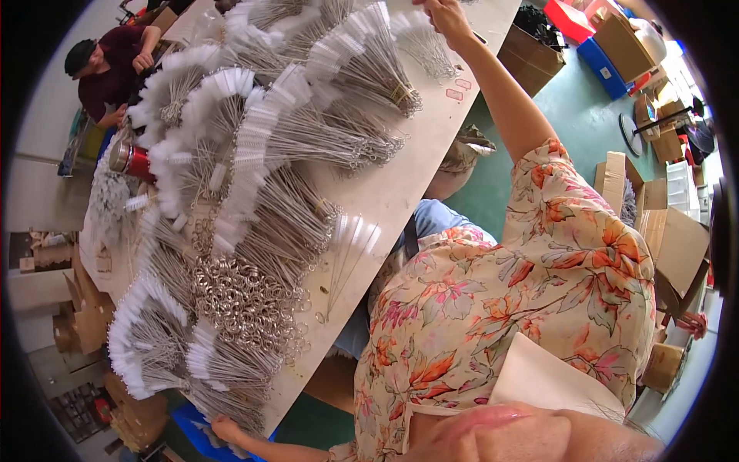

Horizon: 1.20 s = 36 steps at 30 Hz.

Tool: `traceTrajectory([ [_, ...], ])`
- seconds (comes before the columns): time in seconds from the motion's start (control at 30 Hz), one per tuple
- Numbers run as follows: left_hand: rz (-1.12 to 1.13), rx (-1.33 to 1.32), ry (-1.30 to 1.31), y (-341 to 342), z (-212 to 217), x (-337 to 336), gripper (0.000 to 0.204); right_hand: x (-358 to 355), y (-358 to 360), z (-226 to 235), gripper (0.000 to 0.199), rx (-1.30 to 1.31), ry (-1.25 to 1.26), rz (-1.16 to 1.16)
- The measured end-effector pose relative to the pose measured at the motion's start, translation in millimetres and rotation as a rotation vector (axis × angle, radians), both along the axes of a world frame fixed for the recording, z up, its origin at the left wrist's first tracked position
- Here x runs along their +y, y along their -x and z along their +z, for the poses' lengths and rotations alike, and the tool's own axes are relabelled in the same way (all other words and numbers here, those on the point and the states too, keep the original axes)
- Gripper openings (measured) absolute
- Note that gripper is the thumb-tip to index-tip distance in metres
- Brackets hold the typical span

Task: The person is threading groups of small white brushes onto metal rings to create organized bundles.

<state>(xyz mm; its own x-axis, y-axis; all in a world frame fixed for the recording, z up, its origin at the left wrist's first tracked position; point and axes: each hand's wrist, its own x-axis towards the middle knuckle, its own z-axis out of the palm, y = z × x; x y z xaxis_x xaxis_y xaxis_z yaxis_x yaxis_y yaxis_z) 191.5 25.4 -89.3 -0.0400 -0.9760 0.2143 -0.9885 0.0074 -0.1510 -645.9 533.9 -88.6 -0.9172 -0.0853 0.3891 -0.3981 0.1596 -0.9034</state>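
Observation:
At the lower left, my left hand [225,429] reaches down beside the blue bin [192,427] at the table's edge; its fingers are partly hidden. At the top, my right hand [445,19] is closed, with fingers curled, at the far end of the table; what it holds, if anything, I cannot make out. Bundles of thin wire straw brushes [292,135] with white bristles and looped ends cover the table [315,339]. A heap of metal rings [246,300] lies among them. Several loose brushes [352,250] are fanned out near my body.
A red canister [132,161] stands behind the brushes. Another person [115,69] is at work across the table. Behind me are cardboard boxes [531,50], a blue crate [604,68] and a stand with a round base [631,132] on the green floor.

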Motion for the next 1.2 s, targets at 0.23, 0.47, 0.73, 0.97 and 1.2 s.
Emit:
traceTrajectory([
  [0.23, 0.129, 0.378, -0.051, -7.7, -11.8, -21.6, 0.028, 22.0, 48.9, -58.5, 0.033, -0.146, -0.548, -0.289],
  [0.47, -0.063, 0.822, -0.137, -38.1, -8.0, -29.2, 0.025, 1.7, 61.6, -49.7, 0.044, -0.252, -0.830, -0.255],
  [0.73, -0.368, 0.782, 0.348, 112.2, 86.9, 65.1, 0.028, -0.8, 5.3, 36.0, 0.028, 0.374, -0.390, -0.250],
  [0.97, -0.606, 1.601, -0.560, 307.6, 47.1, 190.3, 0.028, -153.8, -204.2, 59.3, 0.020, -0.310, 0.541, 1.098],
  [1.2, -0.897, 1.373, -0.203, 376.5, 22.5, 244.2, 0.014, -209.4, -350.9, 51.2, 0.025, -0.397, 0.195, 1.397],
])
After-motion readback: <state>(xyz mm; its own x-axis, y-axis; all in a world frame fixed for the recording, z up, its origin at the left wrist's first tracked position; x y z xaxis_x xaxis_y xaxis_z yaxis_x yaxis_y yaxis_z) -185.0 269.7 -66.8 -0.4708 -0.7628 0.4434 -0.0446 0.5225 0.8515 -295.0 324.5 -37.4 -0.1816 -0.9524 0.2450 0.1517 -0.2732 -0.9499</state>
